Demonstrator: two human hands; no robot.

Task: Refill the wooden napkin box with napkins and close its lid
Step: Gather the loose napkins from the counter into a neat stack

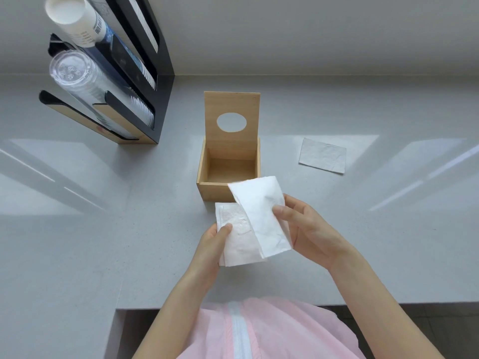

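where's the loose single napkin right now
In the head view, the loose napkin lies flat on the grey counter, to the right of the open wooden box and apart from it, beyond the right hand.

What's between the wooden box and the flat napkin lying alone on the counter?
Nothing: the head view shows bare grey counter between open wooden box and lone napkin.

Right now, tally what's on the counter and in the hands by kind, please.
Wooden box, lid up, nothing inside: 1
Napkin bunches held: 2, left hand and right hand
Loose napkin on counter: 1
Cup rack: 1
Cup stacks in rack: 2 clearly seen
Total: 7
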